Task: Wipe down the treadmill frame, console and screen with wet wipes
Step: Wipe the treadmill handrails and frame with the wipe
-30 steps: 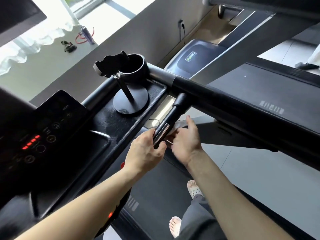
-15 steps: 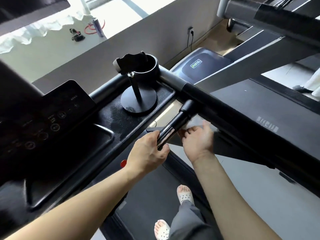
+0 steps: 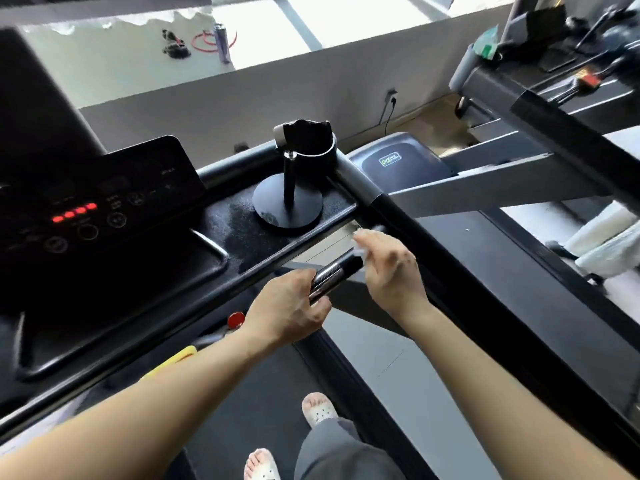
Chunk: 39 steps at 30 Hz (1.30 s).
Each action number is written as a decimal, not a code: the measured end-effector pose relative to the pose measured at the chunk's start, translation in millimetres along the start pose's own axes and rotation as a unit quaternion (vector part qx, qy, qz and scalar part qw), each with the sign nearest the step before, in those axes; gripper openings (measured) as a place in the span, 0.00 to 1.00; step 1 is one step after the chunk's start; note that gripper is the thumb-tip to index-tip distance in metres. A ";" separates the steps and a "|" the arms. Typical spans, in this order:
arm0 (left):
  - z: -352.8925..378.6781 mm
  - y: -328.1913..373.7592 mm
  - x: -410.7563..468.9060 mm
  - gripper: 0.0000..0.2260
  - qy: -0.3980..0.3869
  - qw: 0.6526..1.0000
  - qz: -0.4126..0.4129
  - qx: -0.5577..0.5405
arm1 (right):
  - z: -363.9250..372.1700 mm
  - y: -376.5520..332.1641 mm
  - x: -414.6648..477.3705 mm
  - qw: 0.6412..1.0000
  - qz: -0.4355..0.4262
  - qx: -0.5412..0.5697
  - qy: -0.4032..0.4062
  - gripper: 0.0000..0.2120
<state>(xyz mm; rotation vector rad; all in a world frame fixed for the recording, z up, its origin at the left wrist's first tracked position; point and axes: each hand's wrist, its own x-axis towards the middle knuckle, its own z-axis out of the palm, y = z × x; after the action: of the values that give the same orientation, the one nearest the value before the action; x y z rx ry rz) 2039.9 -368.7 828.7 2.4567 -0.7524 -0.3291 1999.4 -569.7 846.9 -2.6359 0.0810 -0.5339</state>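
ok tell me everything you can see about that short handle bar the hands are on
The short handle bar is a round tube jutting from the long black side rail back toward the person, beside the console tray. Its middle is shiny chrome and its rail end is black. The left hand wraps its near end, hiding the tip. The right hand presses a white wet wipe near its black end.

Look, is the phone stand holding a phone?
No, the stand's cradle at the top is bare; it only stands on the console tray.

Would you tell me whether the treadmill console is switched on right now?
On: the console shows a row of lit red indicator lights.
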 end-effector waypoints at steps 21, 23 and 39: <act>-1.0 0.5 0.0 0.15 0.041 0.997 -0.066 0.012 | 20.1 -23.3 125.3 0.732 -0.088 -0.055 -0.674 0.24; 0.0 0.7 0.2 0.16 0.045 0.996 -0.069 0.017 | 13.0 -23.8 130.2 0.736 -0.069 -0.045 -0.672 0.25; 0.3 5.9 0.2 0.23 0.027 0.993 -0.101 0.058 | -19.2 39.8 123.4 0.809 -0.285 -0.096 -0.504 0.21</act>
<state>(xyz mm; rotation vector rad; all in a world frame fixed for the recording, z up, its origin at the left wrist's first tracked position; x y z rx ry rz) 2037.3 -373.1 831.9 2.6477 -0.5130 -0.2990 2107.2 -631.1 889.3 -2.7441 -1.0437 0.8053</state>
